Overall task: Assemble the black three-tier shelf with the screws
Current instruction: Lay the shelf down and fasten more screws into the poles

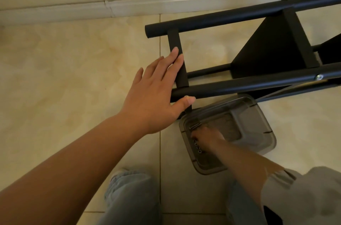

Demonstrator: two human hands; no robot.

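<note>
The black shelf frame (245,55) lies on its side across the tiled floor (73,58), near the baseboard (92,9). My left hand (156,93) rests flat, fingers straight, on the short crossbar (178,55), thumb touching the near tube (239,86). Just below the frame sits a grey plastic container (258,132); my right hand (206,136) reaches inside it beside small black screws (197,146). Whether those fingers hold anything, I cannot tell.

We saw a black shelf frame (239,47), a translucent grey container (254,125), beige marbled floor tiles (73,62) and faded blue jeans (129,197).
</note>
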